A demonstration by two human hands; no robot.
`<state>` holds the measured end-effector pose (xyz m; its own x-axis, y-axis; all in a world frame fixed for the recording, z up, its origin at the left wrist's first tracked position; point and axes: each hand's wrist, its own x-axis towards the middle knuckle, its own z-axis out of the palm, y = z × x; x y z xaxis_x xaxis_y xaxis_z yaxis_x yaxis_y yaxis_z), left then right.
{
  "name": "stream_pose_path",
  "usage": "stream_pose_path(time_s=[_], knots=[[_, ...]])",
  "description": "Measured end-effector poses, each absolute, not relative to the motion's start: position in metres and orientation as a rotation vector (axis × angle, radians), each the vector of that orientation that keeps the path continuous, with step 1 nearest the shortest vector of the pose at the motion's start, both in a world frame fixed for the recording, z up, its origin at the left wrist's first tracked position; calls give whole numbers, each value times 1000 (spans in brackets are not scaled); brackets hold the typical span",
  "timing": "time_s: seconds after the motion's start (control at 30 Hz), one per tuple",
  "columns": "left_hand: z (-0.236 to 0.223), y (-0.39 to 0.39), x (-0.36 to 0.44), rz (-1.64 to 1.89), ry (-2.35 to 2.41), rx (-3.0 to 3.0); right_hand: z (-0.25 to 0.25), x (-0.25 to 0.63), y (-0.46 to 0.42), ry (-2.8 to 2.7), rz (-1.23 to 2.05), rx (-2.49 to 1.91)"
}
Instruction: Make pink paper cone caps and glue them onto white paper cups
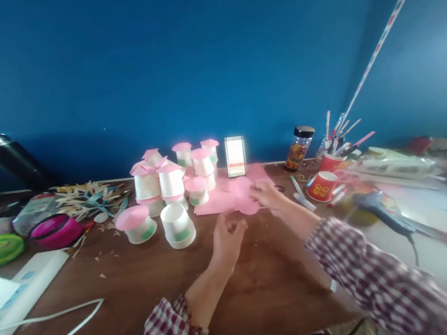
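Over the dark wooden table, my right hand point(268, 194) pinches the edge of a pink paper circle point(247, 201), which lies above pink paper sheets point(211, 204). Closer to me, my left hand point(228, 234) hovers with thumb and fingers apart, holding nothing visible. Left of it stands an uncovered white paper cup point(177, 226) with a green patch. Beside that sits a short cup with a pink paper top point(132, 218). Several more white cups with pink cone roofs point(171, 177) are stacked behind.
At the right are a red cup point(322, 186), a pen holder point(331, 161), a jar point(300, 148) and a glue gun point(385, 211). Wooden sticks point(94, 201), a pink tape roll point(56, 231) and a power strip point(31, 286) with a white cable lie left. A lit phone point(235, 156) stands at the wall.
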<state>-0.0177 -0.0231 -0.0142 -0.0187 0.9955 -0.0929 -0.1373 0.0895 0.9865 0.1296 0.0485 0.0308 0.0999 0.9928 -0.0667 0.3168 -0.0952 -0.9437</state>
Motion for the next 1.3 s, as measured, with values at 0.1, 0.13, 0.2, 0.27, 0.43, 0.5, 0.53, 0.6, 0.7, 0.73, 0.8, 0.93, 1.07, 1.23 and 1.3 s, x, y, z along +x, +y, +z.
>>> stream_pose_path(time_s=[0.1,0.13,0.2,0.27,0.43,0.5,0.53,0.6,0.7,0.73,0.8,0.93,1.07,1.23,1.3], knots=[[-16,-24,-17,1253,1169,1145,22,118,80,-1419,1008,-1598],[-16,-24,-17,1258,1169,1174,20,115,88,-1447,998,-1608],[-16,-24,-16,1258,1165,1213,16,109,102,-1505,975,-1635],[-16,-23,-16,1252,1163,1231,13,107,112,-1566,941,-1680],[-18,-23,-16,1229,1190,1259,11,112,123,-1697,717,-1828],[-19,-22,-16,1225,1200,1274,13,118,120,-1748,604,-1871],[-19,-22,-16,1221,1202,1280,15,121,117,-1776,551,-1887],[-20,-22,-16,1211,1203,1295,18,128,108,-1838,462,-1905],[-19,-23,-15,1192,1187,1324,22,138,89,-1961,368,-1898],[-19,-24,-14,1188,1178,1332,22,140,82,-2005,343,-1891],[-19,-24,-14,1193,1167,1332,23,144,66,-2082,308,-1879],[-19,-23,-15,1258,1154,1248,26,145,37,-2302,196,-1827],[-19,-23,-17,1297,1139,1179,32,138,18,-2496,74,-1856],[-17,-22,-19,1328,1131,1167,32,134,12,-2515,44,-1895],[-16,-21,-21,1339,1135,1167,28,135,12,-2523,34,-1882]])
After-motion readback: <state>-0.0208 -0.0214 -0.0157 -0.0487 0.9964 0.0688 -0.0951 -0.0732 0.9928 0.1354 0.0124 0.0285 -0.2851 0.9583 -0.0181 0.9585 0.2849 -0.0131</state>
